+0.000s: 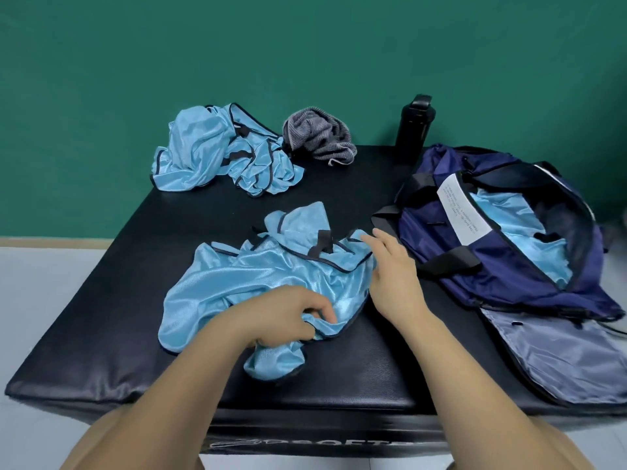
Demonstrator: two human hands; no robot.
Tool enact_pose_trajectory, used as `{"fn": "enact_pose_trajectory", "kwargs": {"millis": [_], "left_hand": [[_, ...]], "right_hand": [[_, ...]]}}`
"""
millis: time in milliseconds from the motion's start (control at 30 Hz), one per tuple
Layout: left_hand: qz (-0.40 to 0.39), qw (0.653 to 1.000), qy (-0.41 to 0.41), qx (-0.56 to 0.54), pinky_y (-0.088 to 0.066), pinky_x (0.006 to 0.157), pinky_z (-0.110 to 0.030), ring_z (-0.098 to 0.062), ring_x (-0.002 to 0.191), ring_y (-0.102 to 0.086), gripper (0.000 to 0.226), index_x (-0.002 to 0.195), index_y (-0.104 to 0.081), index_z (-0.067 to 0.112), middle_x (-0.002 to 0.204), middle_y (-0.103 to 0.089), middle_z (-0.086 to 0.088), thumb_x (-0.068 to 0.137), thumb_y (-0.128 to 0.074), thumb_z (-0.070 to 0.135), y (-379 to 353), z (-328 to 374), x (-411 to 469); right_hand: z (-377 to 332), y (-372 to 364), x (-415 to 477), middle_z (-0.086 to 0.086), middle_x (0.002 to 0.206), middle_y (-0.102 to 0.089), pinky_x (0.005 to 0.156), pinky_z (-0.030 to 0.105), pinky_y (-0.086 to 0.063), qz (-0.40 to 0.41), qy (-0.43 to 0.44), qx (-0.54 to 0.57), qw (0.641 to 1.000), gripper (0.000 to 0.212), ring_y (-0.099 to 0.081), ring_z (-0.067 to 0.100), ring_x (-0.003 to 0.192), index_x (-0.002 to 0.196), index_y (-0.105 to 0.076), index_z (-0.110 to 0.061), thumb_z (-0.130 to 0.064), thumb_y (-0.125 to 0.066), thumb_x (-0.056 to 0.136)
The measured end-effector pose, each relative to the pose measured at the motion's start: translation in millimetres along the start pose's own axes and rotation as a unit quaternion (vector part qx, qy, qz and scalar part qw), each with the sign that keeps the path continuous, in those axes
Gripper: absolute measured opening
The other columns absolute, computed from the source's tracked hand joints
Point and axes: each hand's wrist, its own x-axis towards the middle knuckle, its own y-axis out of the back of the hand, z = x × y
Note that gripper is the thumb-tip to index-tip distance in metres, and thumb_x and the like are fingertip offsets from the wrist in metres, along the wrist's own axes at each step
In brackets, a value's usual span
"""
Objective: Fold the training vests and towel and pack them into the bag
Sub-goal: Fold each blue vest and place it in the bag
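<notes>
A crumpled light-blue training vest (237, 276) with black trim lies in the middle of the black mat (101, 334). My left hand (288, 315) pinches its near hem. My right hand (393, 269) rests flat on the vest's right edge, fingers straight. More light-blue vests (210, 154) sit in a heap at the back left. A grey towel (319, 134) lies bunched beside them. The navy bag (502, 262) lies unzipped at the right, with a folded blue vest (522, 232) inside it.
A black bottle (414, 127) stands upright at the back, behind the bag. The bag's grey-lined flap (549, 354) hangs open toward the mat's near right corner. A green wall rises behind the mat, and pale floor lies to the left.
</notes>
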Motion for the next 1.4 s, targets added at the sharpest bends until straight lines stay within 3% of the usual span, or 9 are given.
{"fn": "enact_pose_trajectory", "kwargs": {"millis": [133,267,367,500,700,900,967,1100,1400], "left_hand": [[0.053,0.996,0.047,0.045,-0.063,0.079,-0.037,-0.017,0.083,-0.074,0.049,0.096,-0.071,0.052,0.123,-0.060,0.022,0.094,-0.055,0.006,16.2,-12.2,-7.0],[0.123,0.982,0.116,0.088,-0.047,0.049,-0.026,-0.016,0.057,-0.057,0.060,0.094,-0.070,0.046,0.099,-0.061,0.010,0.092,-0.042,-0.007,31.0,-26.3,-7.5],[0.179,0.967,0.132,0.121,-0.047,0.065,-0.028,-0.010,0.070,-0.057,0.050,0.089,-0.065,0.043,0.098,-0.063,0.013,0.088,-0.047,-0.004,39.0,-31.6,-9.4],[0.211,0.966,0.090,0.119,-0.046,0.102,-0.044,-0.012,0.107,-0.057,0.034,0.097,-0.061,0.044,0.106,-0.058,0.017,0.078,-0.074,0.020,41.4,-29.7,-8.2],[0.283,0.958,-0.020,0.050,-0.046,0.107,-0.042,-0.007,0.116,-0.052,0.051,0.115,-0.058,0.044,0.114,-0.052,0.021,0.074,-0.088,0.055,19.9,-9.2,1.1],[0.402,0.907,-0.123,0.017,-0.048,0.100,-0.037,-0.008,0.116,-0.052,0.046,0.116,-0.061,0.039,0.117,-0.047,0.022,0.079,-0.083,0.052,-3.0,27.1,8.9],[0.417,0.897,-0.144,-0.003,-0.048,0.096,-0.034,-0.008,0.112,-0.055,0.028,0.110,-0.065,0.036,0.112,-0.053,0.021,0.086,-0.079,0.040,-6.0,32.6,9.2],[0.445,0.884,-0.144,-0.005,-0.047,0.085,-0.024,-0.008,0.094,-0.058,0.012,0.092,-0.064,0.033,0.091,-0.061,0.018,0.092,-0.074,0.025,-0.6,29.2,0.9],[0.430,0.893,-0.065,-0.114,-0.051,0.071,-0.027,-0.010,0.069,-0.059,0.019,0.085,-0.063,0.031,0.078,-0.066,0.008,0.088,-0.078,0.021,17.5,43.7,-53.6]], "right_hand": [[2.0,0.6,-0.8,-0.004,0.162,-0.043,0.121,0.041,-0.025,-0.044,0.000,-0.035,0.998,0.064,-0.034,0.020,0.152,0.154,-0.052,-0.029,-0.003,-0.053,0.095],[4.1,-2.6,0.3,-0.008,0.126,-0.058,0.109,0.039,-0.032,-0.029,0.017,-0.096,0.995,0.032,-0.050,0.021,0.122,0.128,-0.066,-0.029,-0.024,-0.062,0.097],[-0.6,-2.4,-0.2,-0.009,0.100,-0.054,0.097,0.041,-0.037,0.001,0.033,-0.102,0.994,0.009,-0.051,0.023,0.102,0.101,-0.064,-0.028,-0.035,-0.065,0.097],[-18.7,12.7,-1.9,-0.010,0.081,-0.055,0.090,0.038,-0.041,0.010,0.024,0.018,1.000,0.019,-0.050,0.014,0.088,0.082,-0.056,-0.029,-0.037,-0.066,0.097],[-48.3,46.3,-8.8,0.000,0.059,-0.047,0.061,0.034,-0.037,-0.015,-0.065,0.321,0.945,0.028,-0.042,0.013,0.060,0.081,-0.058,-0.017,-0.033,-0.071,0.100],[-56.6,59.4,-19.4,0.037,0.078,-0.061,0.070,0.052,-0.047,-0.097,-0.035,0.434,0.895,0.019,-0.055,0.030,0.068,0.095,-0.072,-0.017,-0.034,-0.080,0.093],[-57.5,59.9,-23.0,0.029,0.074,-0.059,0.071,0.056,-0.048,-0.113,-0.020,0.436,0.892,0.020,-0.053,0.031,0.070,0.100,-0.074,-0.020,-0.035,-0.082,0.089],[-55.7,66.2,-29.8,0.003,0.076,-0.059,0.071,0.035,-0.048,-0.121,-0.019,0.400,0.908,0.028,-0.054,0.016,0.069,0.110,-0.072,-0.028,-0.020,-0.086,0.088],[-78.1,97.0,-47.7,0.007,0.086,-0.069,0.069,0.033,-0.052,-0.050,-0.027,0.263,0.963,0.021,-0.052,0.010,0.065,0.089,-0.071,-0.026,-0.019,-0.088,0.079]]}}
